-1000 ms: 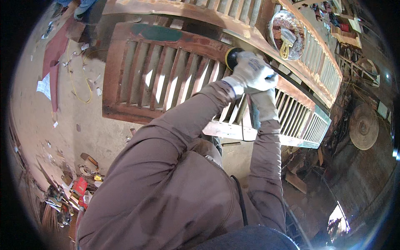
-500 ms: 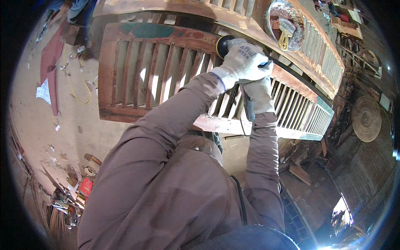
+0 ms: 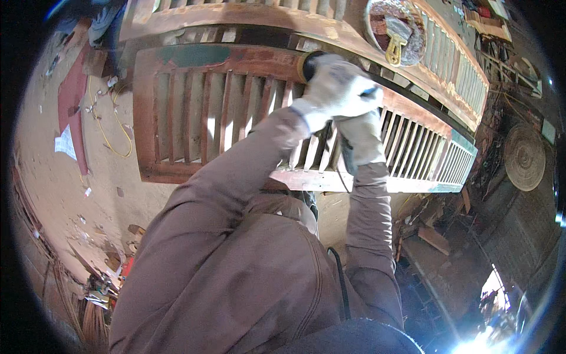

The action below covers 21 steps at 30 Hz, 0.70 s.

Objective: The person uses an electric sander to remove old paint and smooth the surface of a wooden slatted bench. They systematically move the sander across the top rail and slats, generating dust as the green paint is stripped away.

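Both my hands wear white work gloves and grip an angle grinder with a round dark disc. My left hand is closed over its front, close behind the disc. My right hand wraps the rear body, from which a black cord hangs. Most of the tool is hidden by the gloves. The disc is at the upper rail of a slatted wooden shutter panel; whether it touches cannot be made out. Reddish-brown wood shows on this panel, with green paint left at its upper left and right end.
Beyond lies a second slatted panel. On it rests a round pan with a yellow-handled scraper. A yellow cord and a dark red strip lie on the floor at left. A round woven disc is at right.
The view has shifted slightly. My hands and the grinder have moved a little left along the upper rail, still gripping it.
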{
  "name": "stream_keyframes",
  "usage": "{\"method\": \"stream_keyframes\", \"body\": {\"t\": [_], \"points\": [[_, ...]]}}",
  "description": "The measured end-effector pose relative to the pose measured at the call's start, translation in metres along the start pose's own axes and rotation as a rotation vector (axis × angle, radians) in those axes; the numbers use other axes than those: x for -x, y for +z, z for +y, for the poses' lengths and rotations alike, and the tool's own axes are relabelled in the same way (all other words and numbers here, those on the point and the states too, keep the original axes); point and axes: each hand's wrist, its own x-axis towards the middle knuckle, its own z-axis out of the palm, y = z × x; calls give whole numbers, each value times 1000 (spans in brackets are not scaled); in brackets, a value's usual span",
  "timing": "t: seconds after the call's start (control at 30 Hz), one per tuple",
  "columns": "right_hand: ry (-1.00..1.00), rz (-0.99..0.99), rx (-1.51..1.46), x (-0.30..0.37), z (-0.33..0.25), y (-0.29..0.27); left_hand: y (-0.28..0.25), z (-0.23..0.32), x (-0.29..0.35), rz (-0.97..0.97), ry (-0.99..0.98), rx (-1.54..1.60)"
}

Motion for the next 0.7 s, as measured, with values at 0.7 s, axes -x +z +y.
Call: {"method": "stream_keyframes", "body": {"t": [0.7], "points": [[63, -91, 95, 28, 153, -95, 110, 53, -39, -423, -147, 54]]}}
